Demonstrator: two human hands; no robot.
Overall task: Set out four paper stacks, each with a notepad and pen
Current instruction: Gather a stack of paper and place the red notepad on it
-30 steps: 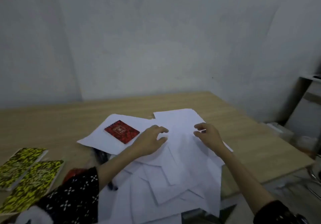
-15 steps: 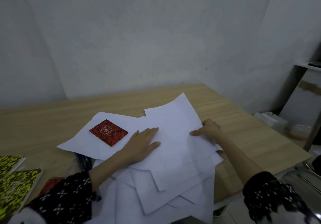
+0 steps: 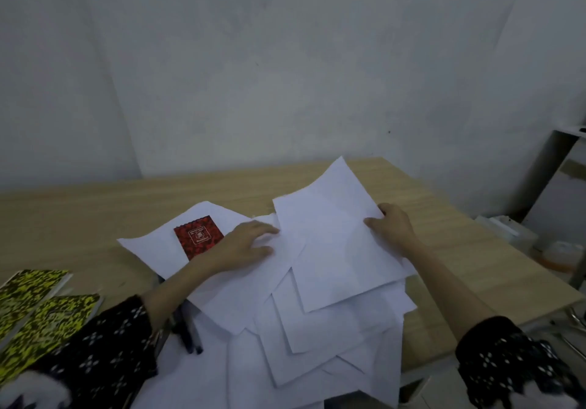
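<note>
Pinching the top sheet (image 3: 336,250) at its right edge, our right hand (image 3: 391,229) holds it over the loose paper pile (image 3: 317,329); our left hand (image 3: 244,245) lies flat, fingers spread, on the pile. Left of the pile we count one red notepad (image 3: 198,237), two yellow notebooks (image 3: 38,310), and dark pens (image 3: 187,335), number unclear.

We see white paper sheets (image 3: 333,259) on a pale wood-grain worktop (image 3: 79,218). A small notepad (image 3: 198,237) is red with black mottling and a white emblem. Two notebooks (image 3: 38,307) near the worktop's left edge carry yellow-and-black speckle. The sleeves (image 3: 104,342) are black with white flower-like marks.
</note>
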